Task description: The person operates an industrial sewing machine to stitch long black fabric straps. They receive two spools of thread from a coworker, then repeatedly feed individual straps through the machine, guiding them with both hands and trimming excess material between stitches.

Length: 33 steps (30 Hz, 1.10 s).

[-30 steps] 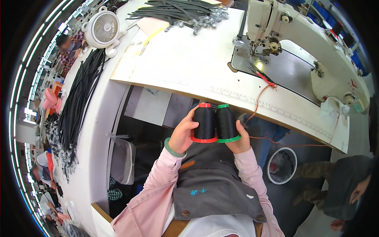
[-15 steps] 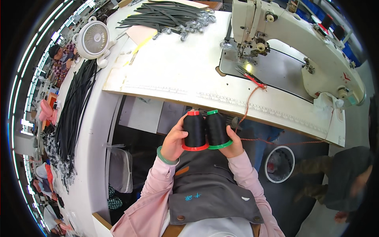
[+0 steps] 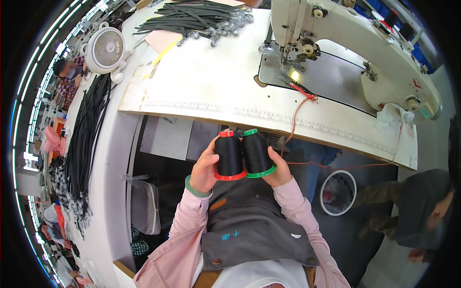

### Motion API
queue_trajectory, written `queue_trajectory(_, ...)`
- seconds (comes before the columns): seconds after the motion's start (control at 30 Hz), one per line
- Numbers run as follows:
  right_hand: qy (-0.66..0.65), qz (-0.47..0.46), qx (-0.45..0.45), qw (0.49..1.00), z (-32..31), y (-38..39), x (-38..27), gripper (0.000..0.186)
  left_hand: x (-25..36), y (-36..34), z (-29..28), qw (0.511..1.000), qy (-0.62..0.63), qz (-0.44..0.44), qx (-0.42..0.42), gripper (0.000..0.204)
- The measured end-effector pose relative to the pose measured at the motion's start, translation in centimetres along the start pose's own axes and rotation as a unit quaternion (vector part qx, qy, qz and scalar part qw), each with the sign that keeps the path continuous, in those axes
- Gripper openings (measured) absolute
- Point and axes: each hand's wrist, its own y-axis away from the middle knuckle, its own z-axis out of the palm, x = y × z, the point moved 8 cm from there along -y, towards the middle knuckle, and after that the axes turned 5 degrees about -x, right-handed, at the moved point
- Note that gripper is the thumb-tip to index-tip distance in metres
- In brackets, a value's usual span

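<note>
Two cones of black thread are held side by side over my apron, in front of the table's near edge. My left hand, with a green bangle at its wrist, is wrapped round the thread cone with a red top and base. Round the thread cone with a green top and base closes my right hand, thumb along its side. Both cones stand nearly upright, leaning slightly, their bases touching or almost so. The fingers behind the cones are mostly hidden.
A sewing machine stands at the table's right, with red-handled snips tied to a cord before it. Black straps lie at the back, more straps hang left near a white fan. A round bin and another person are at right.
Both hands with the two cones have shifted slightly left in the picture, and the cones' tilt has changed a little. The surroundings have shifted left too.
</note>
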Motion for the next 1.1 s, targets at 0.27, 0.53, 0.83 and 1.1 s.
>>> queue_trajectory(0.27, 0.076, -0.019, -0.002, 0.997, 0.3, 0.3, -0.7, 0.062, 0.1, 0.0, 0.6, 1.0, -0.022, 0.012, -0.01, 0.065)
queue_trajectory(0.53, 0.659, -0.129, 0.193, 0.715, 3.8, 1.7, -4.8, 0.067, -0.9, 0.2, -1.3, 0.999, -0.011, -0.007, 0.033, 0.051)
queue_trajectory(0.83, 0.722, -0.169, 0.153, 0.654, 6.2, 2.1, -4.8, 0.081, -1.8, 0.3, -2.7, 0.996, 0.073, 0.001, 0.053, 0.048)
queue_trajectory(1.1, 0.701, -0.178, 0.19, 0.664, 5.6, 2.1, -4.7, 0.08, -1.8, 0.2, -2.2, 0.995, 0.095, 0.016, 0.031, 0.053)
